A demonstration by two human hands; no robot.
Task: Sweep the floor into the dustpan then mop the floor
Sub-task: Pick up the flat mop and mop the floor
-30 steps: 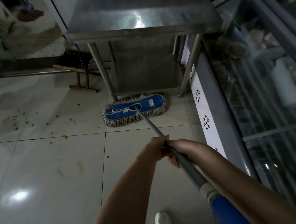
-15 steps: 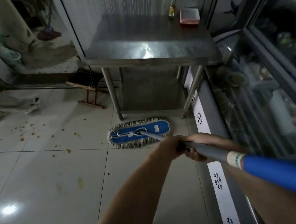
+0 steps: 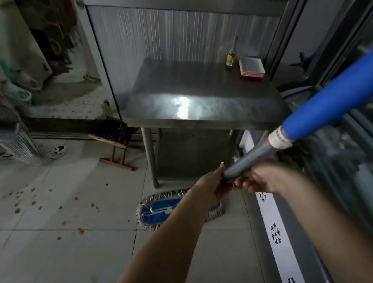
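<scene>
A flat blue mop head [image 3: 158, 211] with a grey fringe lies on the pale tiled floor [image 3: 55, 256] in front of a steel table. Its grey pole [image 3: 246, 161] rises up to the right and ends in a blue grip [image 3: 336, 101]. My left hand [image 3: 210, 188] grips the pole low down, and my left forearm hides the right part of the mop head. My right hand [image 3: 258, 180] grips the pole right behind the left. Small orange-brown crumbs [image 3: 34, 202] are scattered over the tiles at the left.
The steel table [image 3: 200, 103] stands against a ribbed wall, with a bottle [image 3: 231, 56] and stacked trays [image 3: 251, 67] on it. A glass-fronted cooler [image 3: 354, 170] runs along the right. A wooden rack [image 3: 115, 143] leans left of the table. A person's legs and shoes [image 3: 56, 151] are at far left.
The view has tilted up. Both hands have lifted the pole's upper end, so the blue grip now points up to the right. The mop head has slid back from under the table.
</scene>
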